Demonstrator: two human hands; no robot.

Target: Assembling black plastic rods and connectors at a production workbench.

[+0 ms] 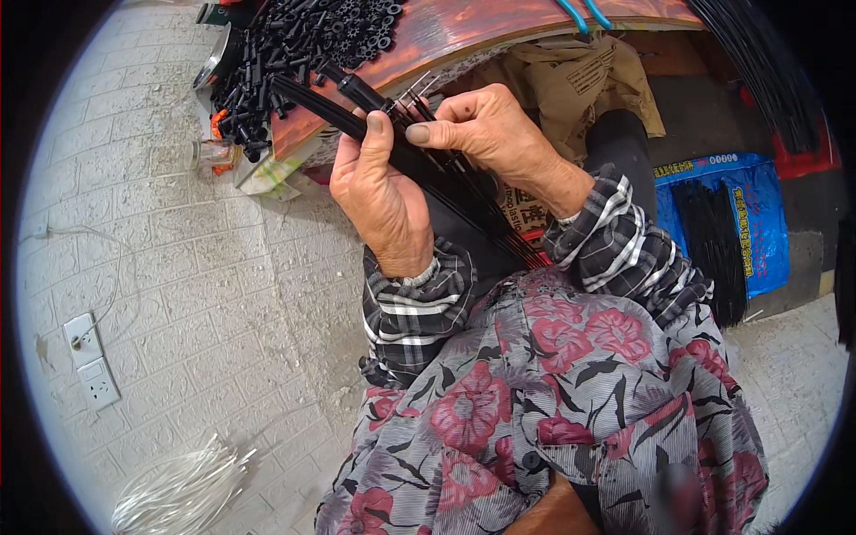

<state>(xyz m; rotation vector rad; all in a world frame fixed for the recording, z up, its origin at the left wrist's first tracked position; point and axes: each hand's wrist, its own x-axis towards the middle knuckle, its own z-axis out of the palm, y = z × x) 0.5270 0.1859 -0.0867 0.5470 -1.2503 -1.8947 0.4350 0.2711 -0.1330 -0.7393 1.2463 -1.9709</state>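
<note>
My left hand (pixel 388 205) is closed around a black umbrella frame (pixel 477 205), its thumb pointing up along the shaft. Thin black ribs trail from it toward my lap. Past my left fingers stick out the dark tube ends (pixel 312 100) and a thicker black cylinder (pixel 361 92). My right hand (pixel 504 138) pinches at the joint where the ribs gather, thumb and forefinger close to my left thumb. A few bare metal rib tips (pixel 421 86) rise between the hands. What exactly the right fingertips grip is partly hidden.
A reddish wooden table (pixel 464 31) holds a heap of small black plastic parts (pixel 312 45) and blue-handled pliers (pixel 584 13). Black ribs (pixel 713 241) lie on a blue bag (pixel 762 227) at the right. White strands (pixel 183 490) lie lower left; a brown paper sack (pixel 580 76) sits beneath the table.
</note>
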